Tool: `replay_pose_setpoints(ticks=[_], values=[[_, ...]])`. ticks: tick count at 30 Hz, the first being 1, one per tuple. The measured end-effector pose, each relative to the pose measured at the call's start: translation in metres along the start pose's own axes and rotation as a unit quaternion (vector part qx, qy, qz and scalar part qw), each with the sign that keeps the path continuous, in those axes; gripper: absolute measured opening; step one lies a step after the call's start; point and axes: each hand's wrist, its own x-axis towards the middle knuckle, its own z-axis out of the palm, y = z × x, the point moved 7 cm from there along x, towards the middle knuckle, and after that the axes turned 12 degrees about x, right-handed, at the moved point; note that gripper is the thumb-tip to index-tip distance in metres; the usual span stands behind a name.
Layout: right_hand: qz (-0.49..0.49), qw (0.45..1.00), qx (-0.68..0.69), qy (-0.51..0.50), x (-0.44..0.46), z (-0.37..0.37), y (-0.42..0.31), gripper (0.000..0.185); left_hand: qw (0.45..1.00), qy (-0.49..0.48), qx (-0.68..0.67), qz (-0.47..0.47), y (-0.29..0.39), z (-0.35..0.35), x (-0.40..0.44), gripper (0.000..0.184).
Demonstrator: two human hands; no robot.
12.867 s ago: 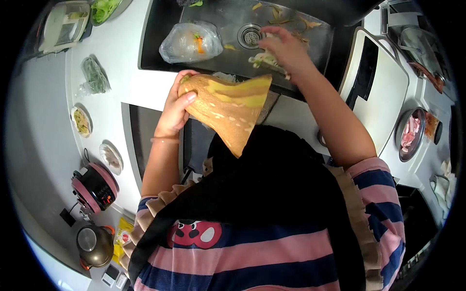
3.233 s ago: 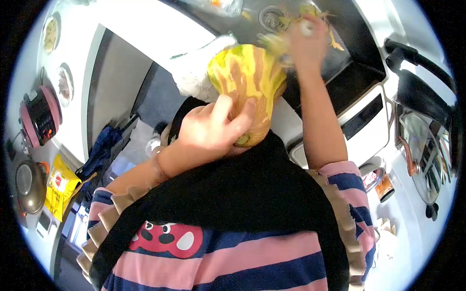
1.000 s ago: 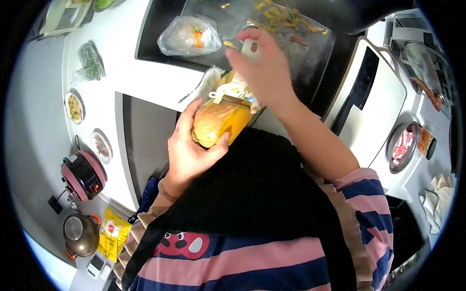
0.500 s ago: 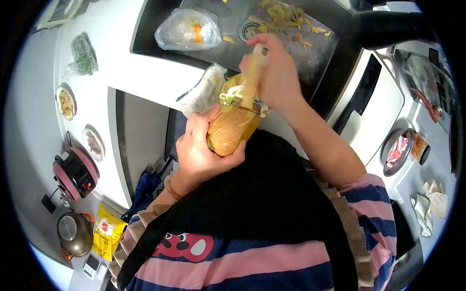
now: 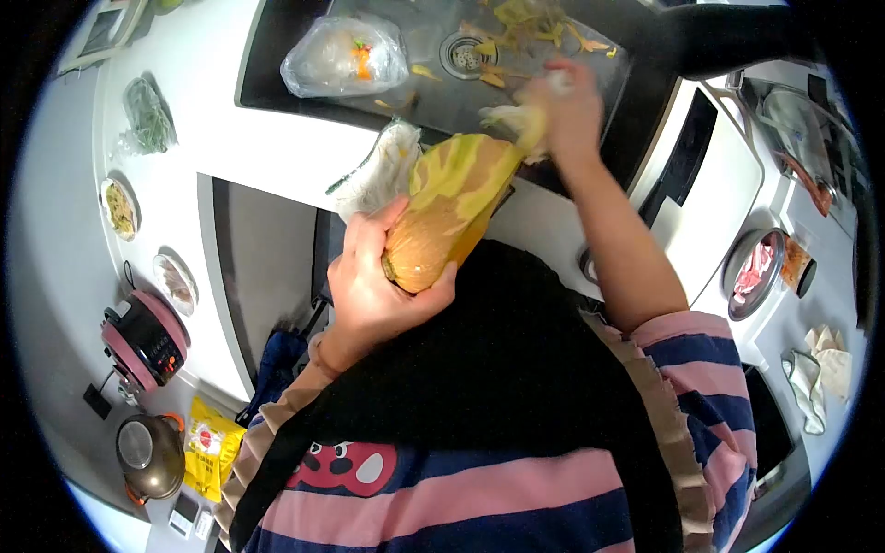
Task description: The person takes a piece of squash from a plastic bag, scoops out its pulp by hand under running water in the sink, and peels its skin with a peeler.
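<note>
My left hand point(image 5: 369, 281) is wrapped round the lower end of a butternut squash point(image 5: 442, 217), held tilted over the counter's front edge. Skin is stripped in patches, with greenish-yellow flesh showing on the upper part and tan skin below. At the squash's far end, my right hand point(image 5: 573, 115) grips a peeler point(image 5: 532, 129), both smeared by motion. Its pale handle shows, and a pale peel hangs beside it. Behind the squash lies a crumpled white mesh bag point(image 5: 380, 170).
The dark sink point(image 5: 419, 106) in front holds a clear plastic bag point(image 5: 343, 60) and scattered peels point(image 5: 530, 23). Plates, a rice cooker point(image 5: 145, 339), a pot point(image 5: 150, 456) and a yellow packet point(image 5: 212, 450) stand left. A bowl of raw meat point(image 5: 754, 274) is right.
My right hand and the peeler have moved off the squash's middle, away from my body and right, baring more flesh. My left hand keeps its hold.
</note>
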Motion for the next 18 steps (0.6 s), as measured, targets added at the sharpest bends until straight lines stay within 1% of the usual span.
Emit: replay_pose_setpoints(ticks=[1, 2, 4, 6, 7, 9, 11, 12, 13, 14, 16, 17, 18], values=[[-0.127, 0.982, -0.130, 0.054, 0.014, -0.019, -0.010, 0.028, 1.000, 0.005, 0.002, 0.009, 0.001, 0.001, 0.001, 0.064], [-0.030, 0.993, 0.059, 0.102, 0.025, -0.036, 0.013, 0.028, 1.000, 0.007, 0.000, 0.010, 0.001, 0.000, 0.000, 0.064], [-0.047, 0.978, 0.173, 0.104, 0.014, -0.032, -0.006, 0.028, 1.000, 0.011, -0.020, -0.014, -0.006, 0.000, -0.001, 0.065], [-0.046, 0.994, 0.093, 0.014, -0.025, 0.003, -0.038, 0.029, 1.000, -0.001, -0.010, -0.026, -0.004, 0.000, -0.002, 0.065], [-0.047, 0.994, 0.094, 0.014, -0.041, 0.013, -0.042, 0.029, 1.000, -0.004, -0.001, -0.027, -0.004, 0.002, 0.001, 0.065], [-0.146, 0.986, 0.080, -0.031, -0.066, 0.031, -0.055, 0.024, 1.000, -0.002, -0.008, -0.027, -0.005, 0.002, 0.002, 0.065], [-0.080, 0.985, 0.074, 0.132, -0.005, -0.009, 0.020, 0.030, 0.999, 0.001, -0.016, -0.028, -0.007, 0.001, -0.001, 0.065], [-0.135, 0.980, 0.001, 0.145, 0.012, -0.029, 0.030, 0.029, 1.000, 0.006, -0.014, -0.023, -0.008, 0.001, 0.000, 0.065], [-0.099, 0.981, 0.038, 0.164, 0.023, -0.044, 0.047, 0.029, 1.000, 0.005, -0.012, -0.020, -0.008, 0.000, -0.001, 0.066], [0.001, 0.977, 0.112, 0.182, 0.030, -0.051, 0.061, 0.027, 1.000, 0.007, -0.011, -0.021, -0.007, -0.001, -0.001, 0.066], [0.007, 0.989, 0.137, 0.062, 0.018, -0.024, 0.025, 0.025, 0.999, -0.012, -0.016, -0.035, -0.005, 0.002, -0.002, 0.066], [-0.055, 0.996, 0.053, -0.050, -0.015, 0.009, -0.021, 0.024, 0.999, -0.016, -0.018, -0.040, -0.004, 0.004, -0.004, 0.066], [-0.120, 0.979, -0.028, -0.160, -0.043, 0.040, -0.054, 0.024, 1.000, -0.014, 0.002, -0.026, -0.001, 0.004, -0.003, 0.067]])
